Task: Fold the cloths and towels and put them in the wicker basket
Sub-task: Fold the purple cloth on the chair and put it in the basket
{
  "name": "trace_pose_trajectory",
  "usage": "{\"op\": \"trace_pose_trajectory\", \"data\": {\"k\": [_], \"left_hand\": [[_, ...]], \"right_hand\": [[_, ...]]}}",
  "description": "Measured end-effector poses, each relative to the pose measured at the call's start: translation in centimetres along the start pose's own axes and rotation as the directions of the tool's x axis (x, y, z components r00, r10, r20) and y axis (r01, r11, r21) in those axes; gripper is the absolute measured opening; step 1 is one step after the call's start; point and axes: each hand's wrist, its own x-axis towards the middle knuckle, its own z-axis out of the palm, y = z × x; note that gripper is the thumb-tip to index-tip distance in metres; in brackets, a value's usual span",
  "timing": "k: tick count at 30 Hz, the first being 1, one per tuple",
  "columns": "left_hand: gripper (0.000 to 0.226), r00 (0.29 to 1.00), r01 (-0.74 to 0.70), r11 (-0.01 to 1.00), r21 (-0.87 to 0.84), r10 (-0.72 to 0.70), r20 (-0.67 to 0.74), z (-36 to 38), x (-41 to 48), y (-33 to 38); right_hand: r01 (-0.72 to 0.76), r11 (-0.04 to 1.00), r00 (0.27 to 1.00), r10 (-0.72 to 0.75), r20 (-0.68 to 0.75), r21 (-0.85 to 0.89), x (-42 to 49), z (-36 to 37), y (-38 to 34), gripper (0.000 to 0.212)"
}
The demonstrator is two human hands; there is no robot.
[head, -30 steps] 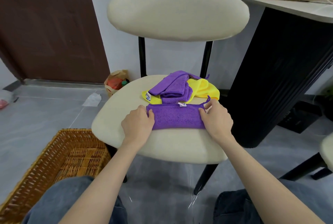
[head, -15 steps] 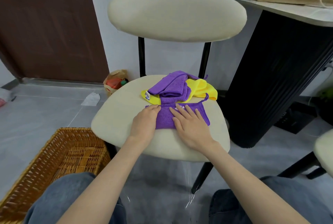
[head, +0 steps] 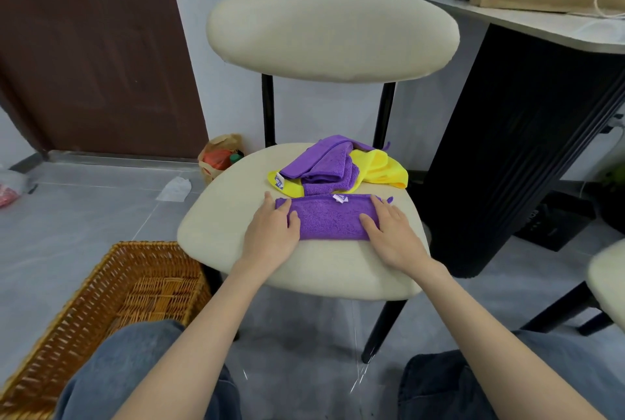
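Now pressing flat with straight fingers at either end of the purple cloth (head: 331,218): left hand (head: 270,237), right hand (head: 389,237), no longer together over its middle. Smoothed into a strip on the chair seat (head: 230,227); likely ready for another fold before the wicker basket (head: 148,244).

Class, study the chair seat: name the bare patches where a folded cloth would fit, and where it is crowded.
Bare: the left of the seat, between the left hand and the rim; the front strip below the folded purple cloth. Crowded: the back, under the purple and yellow pile.
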Motion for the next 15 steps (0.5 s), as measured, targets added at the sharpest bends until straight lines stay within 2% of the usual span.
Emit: {"op": "trace_pose_trajectory", "data": {"k": [3, 10, 12, 15], "left_hand": [[0.047, 0.999, 0.011, 0.999, 0.032, -0.009, -0.045, 0.1, 0.1, 0.0], [0.046, 0.989, 0.146, 0.941, -0.306, -0.148, 0.016, -0.7, 0.7, 0.4], [0.050, 0.981, 0.193, 0.915, -0.354, -0.191, 0.040, -0.7, 0.8, 0.4], [0.059, 0.986, 0.169, 0.909, -0.380, -0.158, 0.058, -1.0, 0.8, 0.5]], "right_hand": [[-0.008, 1.000, 1.000, 0.008, -0.003, 0.014, 0.1, -0.1, -0.1, 0.057], [-0.084, 0.983, 0.976, 0.114, -0.187, 0.162, 1.7, 0.6, 0.1, 0.049], [-0.137, 0.971, 0.965, 0.176, -0.195, 0.196, 2.3, 0.4, 0.0, 0.045], [-0.216, 0.954, 0.955, 0.251, -0.155, 0.209, 2.7, 0.0, -0.3, 0.041]]}}
